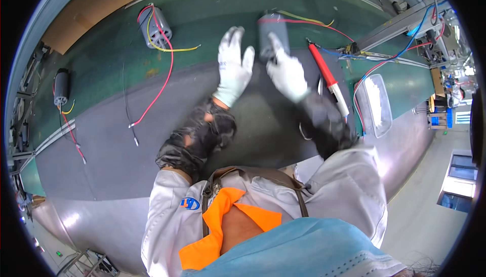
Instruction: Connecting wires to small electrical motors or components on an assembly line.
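Note:
Both my hands wear white gloves. My left hand (234, 64) is over the far edge of the dark mat, fingers stretched out and thumb apart, with nothing in it. My right hand (287, 72) reaches to a grey cylindrical motor (273, 26), slightly blurred, with red and yellow wires trailing right. Its index finger lies over the motor's near side; whether it touches or only overlaps it I cannot tell. A second grey motor (156, 29) with red, yellow and black wires stands farther left. Just right of my right hand lies a red-and-white handheld tool (329, 77) with a blue cable.
A dark mat (111, 140) covers the near bench, with a green conveyor surface (202, 8) beyond. Another motor (61, 87) lies at far left. A clear plastic box (373, 106) with white contents stands right. A cardboard box (91, 11) and a metal frame (395, 24) flank the line.

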The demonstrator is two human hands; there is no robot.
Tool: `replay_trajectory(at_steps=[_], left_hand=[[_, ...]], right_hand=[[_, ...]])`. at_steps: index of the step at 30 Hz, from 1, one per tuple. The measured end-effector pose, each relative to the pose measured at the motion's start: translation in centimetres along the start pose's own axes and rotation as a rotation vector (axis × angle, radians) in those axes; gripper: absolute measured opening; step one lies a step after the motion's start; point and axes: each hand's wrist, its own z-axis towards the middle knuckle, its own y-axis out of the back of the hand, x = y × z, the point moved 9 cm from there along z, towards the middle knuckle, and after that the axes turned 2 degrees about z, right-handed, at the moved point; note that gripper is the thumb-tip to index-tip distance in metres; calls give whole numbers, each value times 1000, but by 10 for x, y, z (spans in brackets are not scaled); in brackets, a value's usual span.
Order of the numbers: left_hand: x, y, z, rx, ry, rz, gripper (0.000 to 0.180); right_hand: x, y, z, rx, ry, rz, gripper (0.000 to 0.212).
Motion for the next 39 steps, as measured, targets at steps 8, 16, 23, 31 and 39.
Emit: replay_trajectory(at_steps=[8,16,23,31,39], left_hand=[[-20,99,-70,438,118,182,59],[-23,183,-101,573,325,-218,73],[-23,193,-118,1117,889,-252,73],[37,192,-119,732,610,312,58],[23,187,-126,612,754,159,57]], right_hand=[[150,22,-151,110,743,224,76],[116,-30,-73,578,594,-228,38],[251,-98,-233,425,1182,759,31],[297,-73,-270,906,1556,616,20],[-129,187,-153,107,-234,486,37]])
